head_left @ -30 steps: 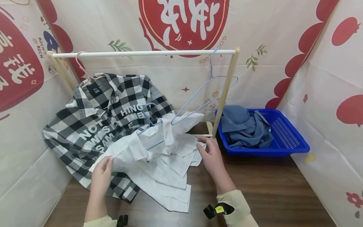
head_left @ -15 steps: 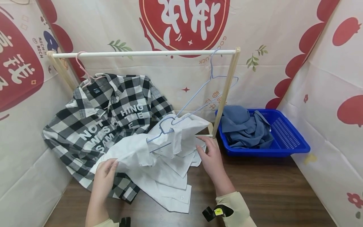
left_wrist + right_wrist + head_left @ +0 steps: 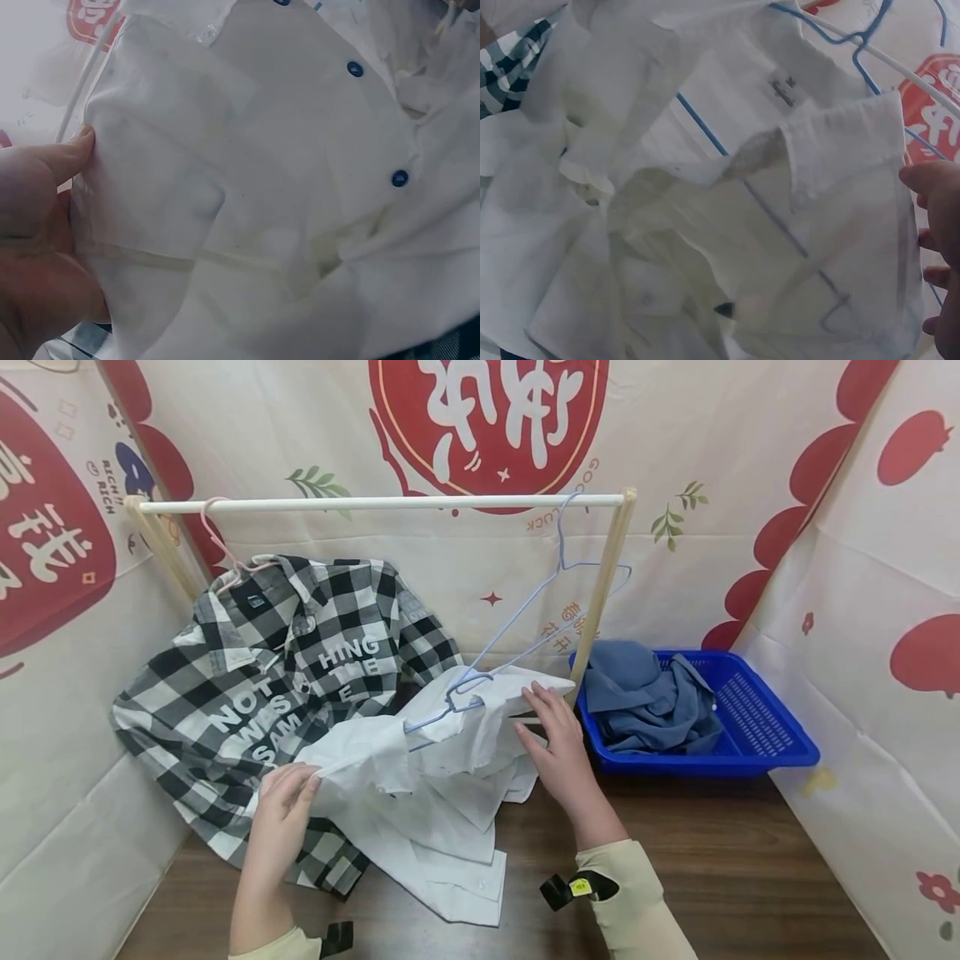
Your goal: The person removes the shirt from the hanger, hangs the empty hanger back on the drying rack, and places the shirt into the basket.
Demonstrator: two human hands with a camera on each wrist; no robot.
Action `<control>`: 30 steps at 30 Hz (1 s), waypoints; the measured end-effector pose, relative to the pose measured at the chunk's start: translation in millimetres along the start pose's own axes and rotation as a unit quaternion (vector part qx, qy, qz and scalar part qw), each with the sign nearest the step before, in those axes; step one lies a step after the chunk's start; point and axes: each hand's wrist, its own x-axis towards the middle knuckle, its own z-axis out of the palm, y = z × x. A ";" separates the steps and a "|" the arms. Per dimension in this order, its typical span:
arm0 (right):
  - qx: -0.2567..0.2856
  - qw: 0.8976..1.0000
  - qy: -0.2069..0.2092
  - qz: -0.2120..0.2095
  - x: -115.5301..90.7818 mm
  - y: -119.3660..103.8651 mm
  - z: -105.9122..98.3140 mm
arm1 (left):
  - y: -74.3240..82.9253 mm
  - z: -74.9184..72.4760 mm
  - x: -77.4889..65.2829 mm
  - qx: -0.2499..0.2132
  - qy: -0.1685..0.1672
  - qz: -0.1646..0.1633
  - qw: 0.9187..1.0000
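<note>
A white button-up shirt [image 3: 442, 802] is held up at its left shoulder by my left hand [image 3: 279, 818], with the lower part spread over the table. In the left wrist view, the thumb [image 3: 75, 154] presses the shirt's front edge while the other fingers go behind the cloth. A blue wire hanger [image 3: 701, 124] lies inside the shirt, its hook sticking out at the collar. My right hand [image 3: 558, 760] is at the right shoulder with loosely spread fingers. In the right wrist view, its fingertips [image 3: 919, 176] are right at the cloth's edge.
A rack with a white rail [image 3: 390, 503] stands behind. From it hang a black-and-white plaid shirt [image 3: 180, 693] on a pink hanger [image 3: 217, 539] and a bare blue hanger [image 3: 517, 610]. A blue basket [image 3: 757, 710] at the right holds blue-grey cloth [image 3: 645, 702].
My left hand has moved right and slightly up with the shirt's shoulder. The collar and inner hanger have shifted right. My right hand has risen to the right shoulder.
</note>
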 end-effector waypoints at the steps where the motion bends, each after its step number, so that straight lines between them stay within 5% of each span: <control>1: 0.002 1.000 0.006 -0.002 0.5 1.4 -2.3 | 2.0 -0.6 0.5 0.000 0.001 0.005 1.000; 13: 0.030 0.992 0.123 0.009 -5.2 9.1 -30.9 | 20.5 -3.2 5.7 -0.051 0.062 0.060 0.995; 17: 0.031 0.987 0.156 -0.002 -8.2 14.7 -37.0 | 22.7 -3.7 9.5 -0.069 0.061 0.052 0.994; 25: 0.087 0.987 0.133 -0.002 -21.8 24.6 -38.7 | 23.4 -2.1 12.9 -0.093 0.046 0.003 0.995; 30: 0.144 0.982 0.121 0.019 -27.4 2.2 -42.1 | 23.6 -0.5 9.4 -0.111 0.033 -0.001 0.993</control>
